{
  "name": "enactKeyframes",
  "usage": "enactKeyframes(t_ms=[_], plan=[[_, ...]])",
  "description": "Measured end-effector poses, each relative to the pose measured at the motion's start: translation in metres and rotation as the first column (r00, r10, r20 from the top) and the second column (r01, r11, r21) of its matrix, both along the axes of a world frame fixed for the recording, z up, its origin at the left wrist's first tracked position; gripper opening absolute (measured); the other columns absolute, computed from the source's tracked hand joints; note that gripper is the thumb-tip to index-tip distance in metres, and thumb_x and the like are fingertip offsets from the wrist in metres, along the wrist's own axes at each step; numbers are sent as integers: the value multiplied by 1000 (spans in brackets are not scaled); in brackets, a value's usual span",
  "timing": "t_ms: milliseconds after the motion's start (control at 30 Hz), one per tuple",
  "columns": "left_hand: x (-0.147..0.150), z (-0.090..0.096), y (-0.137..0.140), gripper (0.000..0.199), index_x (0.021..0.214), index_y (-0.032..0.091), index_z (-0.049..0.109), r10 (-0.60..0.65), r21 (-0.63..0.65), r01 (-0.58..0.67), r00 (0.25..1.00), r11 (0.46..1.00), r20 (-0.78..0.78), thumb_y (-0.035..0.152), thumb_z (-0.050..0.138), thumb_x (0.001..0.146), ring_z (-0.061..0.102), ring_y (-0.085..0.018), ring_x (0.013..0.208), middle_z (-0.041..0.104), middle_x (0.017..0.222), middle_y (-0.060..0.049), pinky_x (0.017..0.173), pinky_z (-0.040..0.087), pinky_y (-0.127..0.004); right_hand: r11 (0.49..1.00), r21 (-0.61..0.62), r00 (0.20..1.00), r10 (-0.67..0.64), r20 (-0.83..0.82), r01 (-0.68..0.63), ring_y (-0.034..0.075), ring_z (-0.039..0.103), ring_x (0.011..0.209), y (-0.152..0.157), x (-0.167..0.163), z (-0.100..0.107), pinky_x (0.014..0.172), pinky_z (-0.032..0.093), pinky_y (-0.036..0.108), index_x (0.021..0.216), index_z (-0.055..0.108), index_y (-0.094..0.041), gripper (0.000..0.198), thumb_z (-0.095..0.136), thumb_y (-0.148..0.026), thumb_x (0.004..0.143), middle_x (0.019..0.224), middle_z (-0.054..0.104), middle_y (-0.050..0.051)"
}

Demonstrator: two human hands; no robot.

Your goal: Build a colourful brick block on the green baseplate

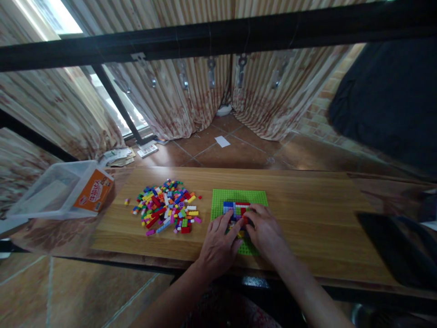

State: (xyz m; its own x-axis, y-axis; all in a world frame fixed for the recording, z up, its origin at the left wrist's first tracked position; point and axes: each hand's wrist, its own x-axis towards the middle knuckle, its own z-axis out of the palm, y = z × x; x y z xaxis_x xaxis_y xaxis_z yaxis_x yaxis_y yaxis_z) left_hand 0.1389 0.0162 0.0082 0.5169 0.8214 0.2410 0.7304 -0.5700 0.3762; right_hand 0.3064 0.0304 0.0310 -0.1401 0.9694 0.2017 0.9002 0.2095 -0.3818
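Note:
A green studded baseplate (218, 196) lies on the wooden board, with a low structure of toy bricks (229, 205) on it in blue, white, red and yellow. My left hand (220, 243) rests over the lower left of this structure. Its fingers are stretched forward, and the fingertips touch the bricks. From the right, my right hand (266, 228) reaches over the structure with thumb and index finger closed around a small orange-red brick (245, 219). Both hands partly cover the bricks beneath, so the lower part of the structure is hard to make out.
A pile of loose coloured bricks (167, 207) spreads over the left of the wooden board (314, 205). Farther left stands a clear plastic box (51, 212) with an orange label. At the right edge lies a dark flat object (385, 241). A black bar (205, 41) crosses above, before curtains.

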Motion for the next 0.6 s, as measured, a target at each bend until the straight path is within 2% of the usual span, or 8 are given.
enactKeyframes(t_ms=[133, 300, 467, 600], plan=[[-1, 0, -1, 54, 139, 27, 42, -9, -17, 9, 1000, 1000, -22, 27, 56, 86, 39, -30, 127, 32, 148, -11, 101, 40, -49, 998, -44, 997, 37, 71, -34, 25, 54, 99, 3, -2, 6, 90, 47, 38, 80, 67, -17, 19, 51, -7, 78, 106, 61, 11], [0, 1, -2, 54, 140, 28, 41, -4, -27, 3, 999, 1000, -45, 30, 55, 88, 40, -30, 126, 34, 148, -11, 100, 40, -50, 999, -22, 999, 35, 20, -35, 26, 54, 104, 2, 1, -1, 94, 46, 39, 89, 68, -17, 23, 52, -8, 76, 111, 61, 11], [1, 1, -2, 53, 138, 27, 43, 5, -23, -7, 998, 1000, -67, 31, 55, 87, 40, -30, 127, 35, 148, -10, 101, 40, -49, 999, -6, 982, -46, -181, 46, 26, 55, 109, 0, 9, -10, 98, 44, 42, 105, 67, -18, 29, 59, -20, 77, 116, 62, 11], [2, 1, -3, 51, 138, 27, 43, 19, -11, -20, 996, 1000, -82, 32, 54, 88, 41, -29, 127, 35, 148, -10, 100, 40, -48, 981, -30, 907, -188, -377, 191, 24, 58, 105, -2, 10, -15, 94, 46, 43, 106, 65, -19, 29, 53, -34, 84, 113, 63, 11]])
